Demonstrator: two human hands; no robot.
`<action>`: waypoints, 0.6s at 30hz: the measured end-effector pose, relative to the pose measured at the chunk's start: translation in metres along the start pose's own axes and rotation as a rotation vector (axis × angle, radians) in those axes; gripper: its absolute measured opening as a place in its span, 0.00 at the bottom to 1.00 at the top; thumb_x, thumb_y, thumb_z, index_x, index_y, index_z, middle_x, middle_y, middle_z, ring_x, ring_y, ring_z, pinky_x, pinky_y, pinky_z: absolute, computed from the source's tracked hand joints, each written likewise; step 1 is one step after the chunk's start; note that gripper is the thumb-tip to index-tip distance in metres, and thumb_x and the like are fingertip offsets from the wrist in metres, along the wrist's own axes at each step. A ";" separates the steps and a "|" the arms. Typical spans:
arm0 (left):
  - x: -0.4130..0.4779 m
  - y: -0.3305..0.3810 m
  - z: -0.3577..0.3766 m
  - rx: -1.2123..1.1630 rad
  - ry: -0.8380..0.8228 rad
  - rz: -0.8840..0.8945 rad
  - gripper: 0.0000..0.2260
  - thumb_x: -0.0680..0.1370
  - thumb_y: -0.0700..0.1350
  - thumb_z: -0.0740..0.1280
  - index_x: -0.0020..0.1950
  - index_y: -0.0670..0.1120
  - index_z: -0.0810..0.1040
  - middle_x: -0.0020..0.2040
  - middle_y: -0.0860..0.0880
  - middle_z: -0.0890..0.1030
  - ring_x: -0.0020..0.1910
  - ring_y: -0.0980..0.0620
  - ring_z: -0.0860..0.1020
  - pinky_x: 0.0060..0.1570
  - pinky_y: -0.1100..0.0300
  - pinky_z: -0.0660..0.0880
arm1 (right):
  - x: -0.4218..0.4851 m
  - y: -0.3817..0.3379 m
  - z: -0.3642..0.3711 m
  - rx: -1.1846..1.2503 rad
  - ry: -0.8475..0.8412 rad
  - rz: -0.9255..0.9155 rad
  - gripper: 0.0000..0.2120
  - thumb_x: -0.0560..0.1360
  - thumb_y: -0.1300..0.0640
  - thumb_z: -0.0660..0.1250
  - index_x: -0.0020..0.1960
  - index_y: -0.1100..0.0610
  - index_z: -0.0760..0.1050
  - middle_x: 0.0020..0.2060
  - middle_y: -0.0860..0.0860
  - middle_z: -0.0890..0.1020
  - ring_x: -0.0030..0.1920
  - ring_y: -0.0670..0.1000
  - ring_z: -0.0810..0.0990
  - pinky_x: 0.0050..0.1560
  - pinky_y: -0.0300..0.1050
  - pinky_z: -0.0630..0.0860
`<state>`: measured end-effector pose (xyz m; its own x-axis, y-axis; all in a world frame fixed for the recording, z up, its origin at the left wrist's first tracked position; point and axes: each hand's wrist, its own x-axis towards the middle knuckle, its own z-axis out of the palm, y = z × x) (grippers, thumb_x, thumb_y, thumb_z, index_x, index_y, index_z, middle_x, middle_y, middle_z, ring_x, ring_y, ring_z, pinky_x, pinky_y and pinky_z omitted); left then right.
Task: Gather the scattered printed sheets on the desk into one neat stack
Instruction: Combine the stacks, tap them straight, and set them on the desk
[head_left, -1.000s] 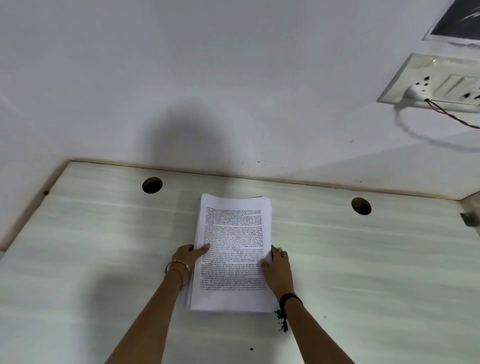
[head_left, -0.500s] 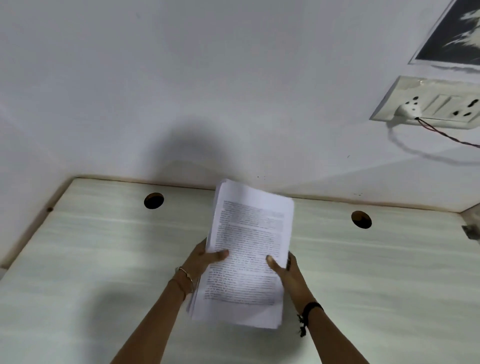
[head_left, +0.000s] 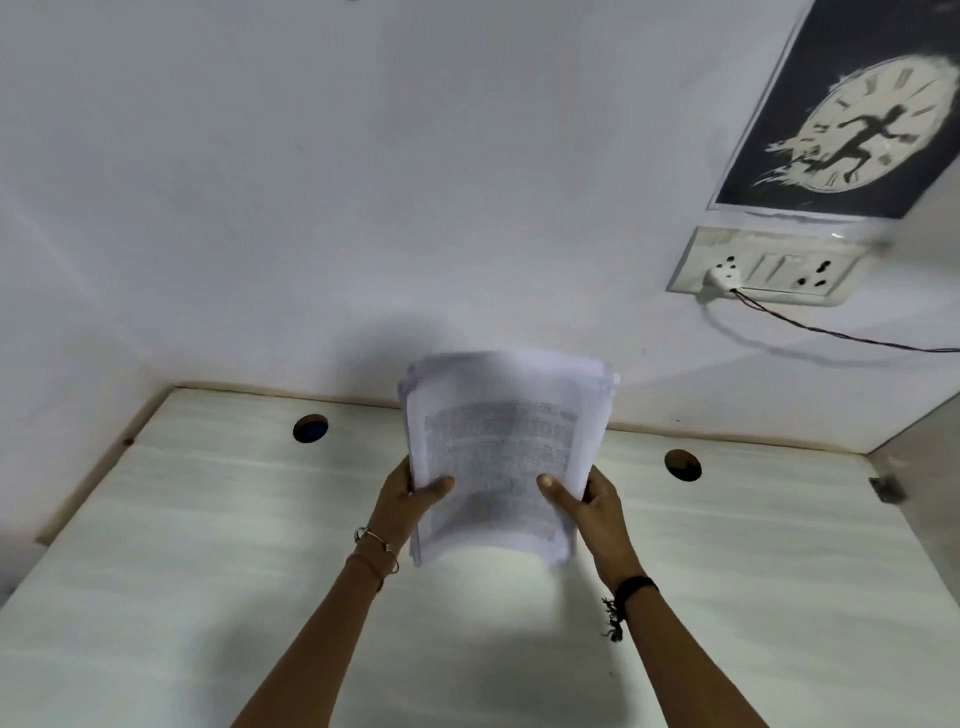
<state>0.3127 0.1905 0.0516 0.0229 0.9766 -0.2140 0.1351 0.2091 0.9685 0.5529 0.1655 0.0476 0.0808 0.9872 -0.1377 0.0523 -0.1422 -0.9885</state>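
A thick stack of printed sheets (head_left: 498, 441) stands nearly upright above the pale desk (head_left: 208, 545), blurred by motion, its top edge curling toward the wall. My left hand (head_left: 410, 499) grips the stack's left side with the thumb across the printed face. On the other side my right hand (head_left: 582, 499) holds the stack the same way. The stack's bottom edge hangs a little above the desk surface. No loose sheets show elsewhere on the desk.
Two round cable holes (head_left: 310, 428) (head_left: 683, 465) sit near the desk's back edge. A switch-and-socket plate (head_left: 769, 267) with a plugged-in cord is on the white wall at right, under a clock poster (head_left: 857, 119). A side panel (head_left: 919, 452) closes the desk's right end.
The stack lay flat on the desk a second ago. Both hands have lifted it and tipped it up to nearly vertical, and the view has tilted upward.
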 end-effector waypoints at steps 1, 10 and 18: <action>-0.003 -0.007 0.000 0.010 0.010 -0.038 0.16 0.69 0.42 0.72 0.55 0.43 0.76 0.48 0.45 0.81 0.50 0.45 0.79 0.44 0.66 0.78 | -0.001 0.008 -0.002 -0.017 -0.008 0.044 0.14 0.70 0.50 0.74 0.52 0.55 0.79 0.47 0.55 0.84 0.49 0.56 0.83 0.51 0.54 0.80; -0.014 0.000 0.014 0.098 0.069 0.005 0.12 0.72 0.46 0.69 0.53 0.43 0.76 0.43 0.51 0.80 0.41 0.61 0.80 0.48 0.56 0.76 | 0.007 0.004 -0.011 -0.166 0.037 0.023 0.36 0.62 0.34 0.70 0.42 0.70 0.74 0.32 0.56 0.75 0.33 0.51 0.73 0.34 0.46 0.68; -0.020 0.007 0.015 0.091 0.079 -0.067 0.22 0.53 0.59 0.73 0.44 0.53 0.78 0.46 0.42 0.82 0.49 0.43 0.80 0.54 0.48 0.77 | -0.002 -0.039 -0.015 0.004 0.008 -0.057 0.37 0.60 0.26 0.67 0.57 0.52 0.78 0.49 0.45 0.83 0.51 0.41 0.80 0.53 0.36 0.74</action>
<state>0.3284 0.1712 0.0604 -0.0672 0.9623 -0.2635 0.2228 0.2719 0.9362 0.5659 0.1681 0.0874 0.0859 0.9930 -0.0810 0.0528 -0.0857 -0.9949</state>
